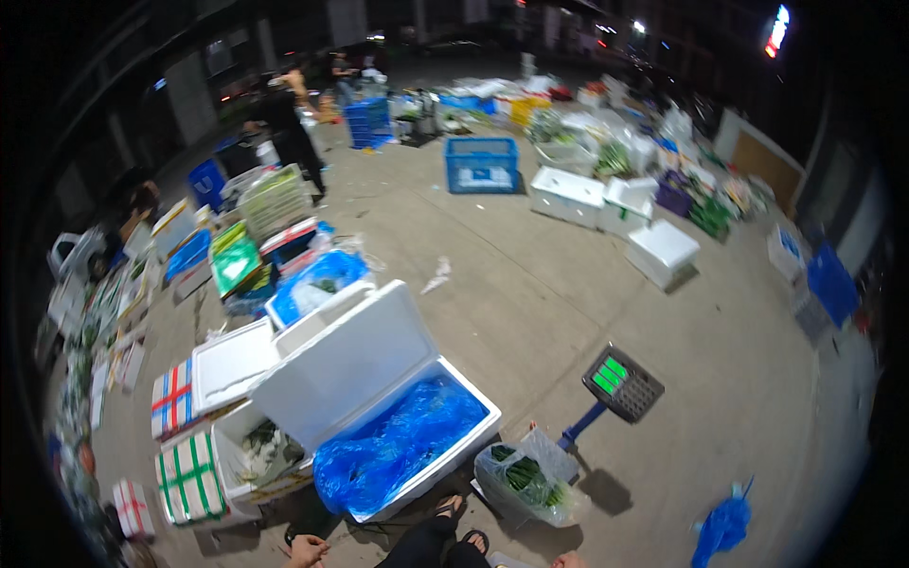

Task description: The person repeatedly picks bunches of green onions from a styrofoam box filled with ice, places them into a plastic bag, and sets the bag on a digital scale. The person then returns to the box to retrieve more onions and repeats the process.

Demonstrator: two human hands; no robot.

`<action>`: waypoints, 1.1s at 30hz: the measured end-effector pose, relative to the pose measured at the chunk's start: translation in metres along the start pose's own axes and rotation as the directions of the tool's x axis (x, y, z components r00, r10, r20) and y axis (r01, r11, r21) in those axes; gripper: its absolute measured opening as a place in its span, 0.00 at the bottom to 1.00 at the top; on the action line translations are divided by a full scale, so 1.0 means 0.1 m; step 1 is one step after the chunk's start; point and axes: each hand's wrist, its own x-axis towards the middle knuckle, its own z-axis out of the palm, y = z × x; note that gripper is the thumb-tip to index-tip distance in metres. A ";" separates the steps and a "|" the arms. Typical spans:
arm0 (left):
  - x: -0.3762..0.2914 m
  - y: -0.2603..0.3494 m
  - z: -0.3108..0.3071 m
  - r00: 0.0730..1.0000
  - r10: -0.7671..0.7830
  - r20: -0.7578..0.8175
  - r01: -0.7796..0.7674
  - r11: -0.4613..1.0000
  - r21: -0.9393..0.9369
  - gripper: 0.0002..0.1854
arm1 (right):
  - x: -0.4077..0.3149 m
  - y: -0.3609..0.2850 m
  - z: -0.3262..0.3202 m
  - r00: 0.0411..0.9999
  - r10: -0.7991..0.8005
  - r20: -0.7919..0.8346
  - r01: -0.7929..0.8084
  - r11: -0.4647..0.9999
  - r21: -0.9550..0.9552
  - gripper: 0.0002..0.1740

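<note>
My left hand (308,551) is at the bottom edge, fingers curled, near the near corner of a white foam box (465,446); whether it holds anything is too small to tell. The box is lined with a crumpled blue plastic bag (408,440), and a white foam lid (355,362) leans up at its far left side. Only the top of my right hand (569,560) shows at the bottom edge, right of my feet. Ahead of it a clear plastic bag of green leafy vegetables (525,477) rests at the foot of a digital scale with a lit green display (623,383).
Foam boxes tied with green tape (190,479) and red tape (174,399) stand at the left. A blue crate (481,167) and white foam boxes (662,252) stand farther off. A blue plastic bag (723,529) lies at lower right. A person in dark clothes (291,138) stands at upper left.
</note>
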 end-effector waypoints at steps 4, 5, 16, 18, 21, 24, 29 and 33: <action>-0.86 0.01 -0.54 0.996 -0.082 -0.023 0.078 0.985 -0.153 0.15 | 0.54 -0.81 -1.22 0.961 -0.217 0.173 0.258 0.928 -0.270 0.14; -1.05 0.09 -0.74 0.997 -0.071 0.001 0.070 0.972 -0.223 0.14 | 0.64 -1.09 -1.52 0.923 -0.339 0.184 0.384 0.849 -0.363 0.11; -4.17 0.21 -3.09 0.638 0.491 -0.593 -0.758 0.534 -0.374 0.41 | -0.34 -4.47 -3.15 0.446 -0.849 0.284 0.869 0.486 0.088 0.41; -4.30 -0.28 -3.23 0.433 0.569 -0.699 -0.901 0.270 -0.338 0.45 | -0.44 -4.86 -2.75 0.128 -0.974 0.187 0.703 0.223 0.675 0.43; -3.83 -1.17 -3.35 0.368 0.494 -0.787 -0.905 -0.005 -0.426 0.44 | -0.34 -5.39 -1.43 -0.133 -0.989 -0.072 -0.305 -0.028 0.952 0.44; -3.23 -1.88 -3.11 0.769 0.081 -0.633 -0.633 0.230 -0.739 0.41 | -0.43 -5.71 0.21 0.311 -0.826 0.470 -0.270 0.397 0.877 0.43; -3.73 -2.40 -2.99 0.876 -0.134 -0.464 -0.270 0.659 -0.701 0.38 | -1.16 -5.93 0.48 0.493 -0.379 0.783 0.439 0.885 0.152 0.45; -4.37 -2.70 -3.36 0.679 -0.056 -0.732 -0.695 0.274 -0.665 0.36 | -1.21 -6.46 -0.15 0.181 -0.693 0.697 0.498 0.676 0.543 0.47</action>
